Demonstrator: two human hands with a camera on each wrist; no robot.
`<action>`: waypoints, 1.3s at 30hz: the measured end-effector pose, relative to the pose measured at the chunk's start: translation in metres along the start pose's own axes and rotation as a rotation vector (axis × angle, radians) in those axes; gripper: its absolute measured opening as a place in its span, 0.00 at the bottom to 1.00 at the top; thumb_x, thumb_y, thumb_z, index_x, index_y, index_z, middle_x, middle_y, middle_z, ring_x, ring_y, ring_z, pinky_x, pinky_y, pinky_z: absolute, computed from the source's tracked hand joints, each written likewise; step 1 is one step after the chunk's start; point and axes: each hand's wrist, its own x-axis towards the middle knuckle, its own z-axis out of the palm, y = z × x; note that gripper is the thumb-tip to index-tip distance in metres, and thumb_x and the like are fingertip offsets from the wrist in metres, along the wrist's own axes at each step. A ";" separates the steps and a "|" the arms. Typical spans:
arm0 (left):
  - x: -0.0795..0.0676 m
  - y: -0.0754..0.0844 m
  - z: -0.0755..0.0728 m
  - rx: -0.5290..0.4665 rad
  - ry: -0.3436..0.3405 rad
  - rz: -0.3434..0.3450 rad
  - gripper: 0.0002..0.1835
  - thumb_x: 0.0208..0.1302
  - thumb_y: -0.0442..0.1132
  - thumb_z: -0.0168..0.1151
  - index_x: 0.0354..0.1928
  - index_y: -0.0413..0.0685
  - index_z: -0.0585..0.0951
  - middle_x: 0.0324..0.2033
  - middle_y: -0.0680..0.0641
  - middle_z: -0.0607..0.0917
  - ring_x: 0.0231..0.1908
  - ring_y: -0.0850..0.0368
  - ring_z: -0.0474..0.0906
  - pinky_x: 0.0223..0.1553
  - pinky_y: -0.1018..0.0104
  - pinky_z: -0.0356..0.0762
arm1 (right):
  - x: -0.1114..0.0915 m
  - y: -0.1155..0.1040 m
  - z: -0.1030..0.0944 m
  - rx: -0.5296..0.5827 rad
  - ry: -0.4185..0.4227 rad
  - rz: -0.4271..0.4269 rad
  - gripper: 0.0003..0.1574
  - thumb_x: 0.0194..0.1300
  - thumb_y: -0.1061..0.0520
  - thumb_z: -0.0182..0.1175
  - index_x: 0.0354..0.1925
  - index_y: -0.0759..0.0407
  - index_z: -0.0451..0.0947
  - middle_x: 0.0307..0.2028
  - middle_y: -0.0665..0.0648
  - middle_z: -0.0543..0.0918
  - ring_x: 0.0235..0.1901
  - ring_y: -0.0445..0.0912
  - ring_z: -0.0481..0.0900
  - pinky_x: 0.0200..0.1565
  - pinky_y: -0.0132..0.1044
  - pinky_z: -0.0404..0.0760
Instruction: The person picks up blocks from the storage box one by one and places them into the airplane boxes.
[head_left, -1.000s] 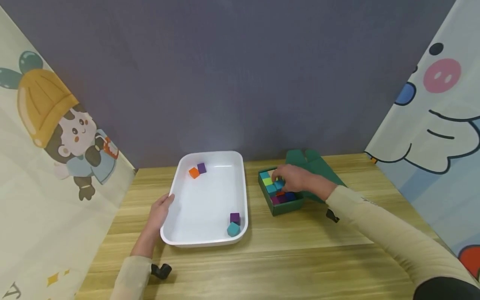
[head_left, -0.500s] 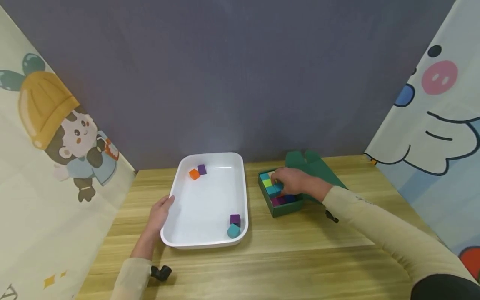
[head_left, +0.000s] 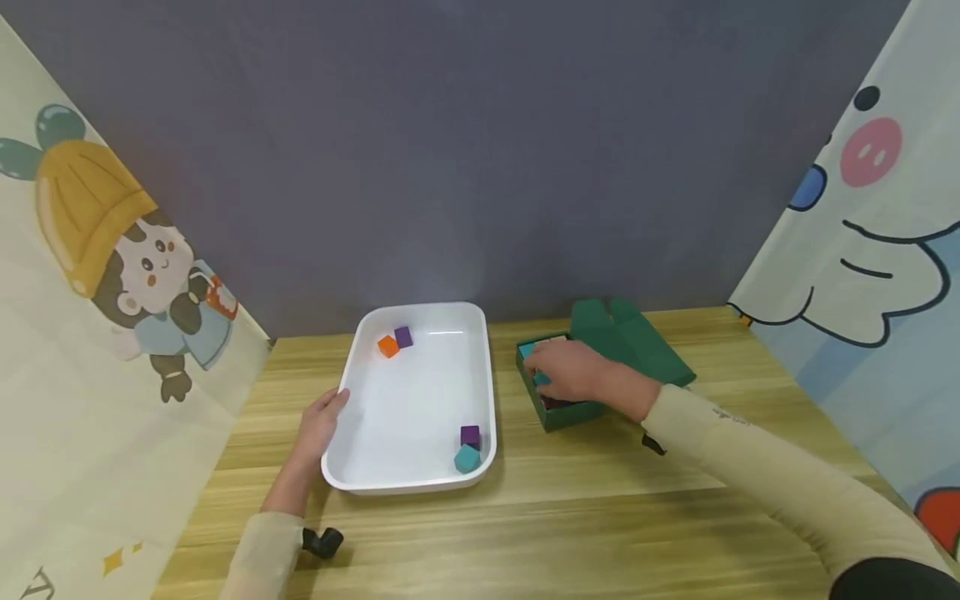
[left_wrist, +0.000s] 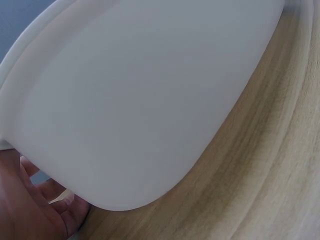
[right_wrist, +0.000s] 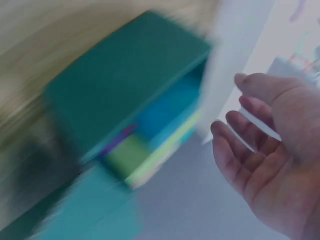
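Note:
My left hand (head_left: pixel 317 427) grips the left rim of a white plastic tray (head_left: pixel 412 392), thumb at the rim and fingers below it in the left wrist view. Inside the tray are an orange cube (head_left: pixel 387 346), two purple cubes (head_left: pixel 403 337) and a teal cube (head_left: pixel 467 458). Over a small green box (head_left: pixel 570 417) of coloured cubes, my right hand (head_left: pixel 570 371) hides most of its contents. The right wrist view shows that hand's fingers (right_wrist: pixel 235 150) loosely bent, thumb apart, nothing between them. A teal cube (head_left: pixel 542 378) shows beneath the fingertips.
The green lid flap (head_left: pixel 637 342) lies folded back behind the box on the wooden table (head_left: pixel 450 542). A dark grey panel (head_left: pixel 480 167) rises at the table's back edge. Printed curtains (head_left: pixel 862 275) stand on both sides.
A blue cube at my right fingertips has gone down level with the other cubes in the box. The right hand has then shifted left across the box. My left hand stays on the tray.

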 end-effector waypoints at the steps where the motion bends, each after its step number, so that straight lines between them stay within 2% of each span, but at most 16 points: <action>1: 0.000 -0.001 0.000 -0.003 0.002 0.000 0.38 0.73 0.59 0.45 0.72 0.38 0.59 0.61 0.30 0.71 0.55 0.39 0.73 0.50 0.54 0.78 | 0.002 -0.011 -0.003 0.011 0.005 -0.030 0.12 0.60 0.56 0.70 0.41 0.55 0.80 0.39 0.52 0.81 0.38 0.46 0.79 0.33 0.37 0.79; 3: 0.001 -0.002 0.000 -0.015 0.004 -0.002 0.37 0.73 0.59 0.46 0.72 0.38 0.59 0.60 0.31 0.71 0.54 0.40 0.74 0.50 0.55 0.78 | 0.009 -0.035 -0.007 0.043 -0.014 -0.094 0.10 0.61 0.56 0.68 0.42 0.54 0.81 0.39 0.51 0.82 0.38 0.44 0.78 0.36 0.36 0.79; 6: 0.001 -0.004 0.000 -0.023 0.004 -0.001 0.37 0.74 0.59 0.45 0.72 0.38 0.60 0.59 0.31 0.73 0.53 0.41 0.74 0.49 0.56 0.79 | 0.022 -0.070 -0.009 0.084 -0.102 -0.163 0.09 0.61 0.55 0.68 0.42 0.51 0.84 0.36 0.46 0.82 0.35 0.38 0.76 0.38 0.32 0.79; 10: 0.001 -0.005 0.001 -0.027 0.004 -0.001 0.36 0.74 0.59 0.45 0.71 0.38 0.61 0.59 0.32 0.73 0.54 0.42 0.74 0.50 0.56 0.78 | 0.038 -0.106 -0.005 0.038 -0.227 -0.248 0.07 0.62 0.54 0.68 0.41 0.47 0.85 0.32 0.41 0.80 0.30 0.36 0.73 0.36 0.28 0.77; 14: 0.000 -0.004 0.001 -0.021 0.002 0.003 0.37 0.73 0.60 0.44 0.72 0.40 0.61 0.60 0.33 0.72 0.55 0.42 0.73 0.53 0.55 0.77 | 0.053 -0.126 0.000 -0.038 -0.309 -0.297 0.10 0.61 0.56 0.69 0.43 0.46 0.85 0.34 0.41 0.81 0.31 0.37 0.73 0.38 0.28 0.76; 19: 0.000 -0.003 0.000 -0.026 0.004 0.012 0.37 0.73 0.60 0.45 0.72 0.41 0.61 0.60 0.33 0.72 0.55 0.42 0.73 0.52 0.54 0.77 | 0.070 -0.138 0.002 -0.135 -0.425 -0.301 0.13 0.58 0.58 0.71 0.42 0.46 0.85 0.34 0.42 0.81 0.31 0.39 0.74 0.38 0.29 0.77; 25: 0.001 -0.002 0.001 -0.040 -0.001 0.024 0.36 0.73 0.59 0.46 0.72 0.41 0.62 0.59 0.32 0.73 0.54 0.41 0.74 0.49 0.56 0.78 | 0.082 -0.145 0.011 -0.217 -0.515 -0.296 0.14 0.57 0.61 0.70 0.40 0.45 0.84 0.33 0.42 0.80 0.32 0.39 0.74 0.37 0.31 0.77; 29: 0.002 -0.001 0.003 -0.041 -0.001 0.031 0.35 0.73 0.58 0.47 0.70 0.39 0.63 0.59 0.32 0.73 0.54 0.41 0.74 0.50 0.56 0.78 | 0.085 -0.146 0.021 -0.260 -0.531 -0.309 0.12 0.59 0.64 0.67 0.36 0.45 0.82 0.30 0.42 0.78 0.29 0.40 0.72 0.34 0.31 0.76; 34: 0.002 -0.004 0.002 -0.038 0.006 0.018 0.35 0.74 0.58 0.46 0.70 0.37 0.63 0.58 0.30 0.73 0.53 0.40 0.74 0.49 0.56 0.77 | 0.088 -0.146 0.027 -0.286 -0.509 -0.339 0.11 0.59 0.65 0.64 0.29 0.48 0.77 0.25 0.44 0.75 0.25 0.41 0.68 0.29 0.31 0.73; 39: 0.001 -0.002 0.001 -0.043 0.009 0.019 0.35 0.74 0.58 0.46 0.70 0.37 0.63 0.59 0.31 0.73 0.53 0.41 0.74 0.50 0.56 0.77 | 0.089 -0.145 0.023 -0.220 -0.496 -0.303 0.12 0.59 0.63 0.68 0.36 0.46 0.78 0.28 0.44 0.75 0.29 0.41 0.70 0.32 0.29 0.73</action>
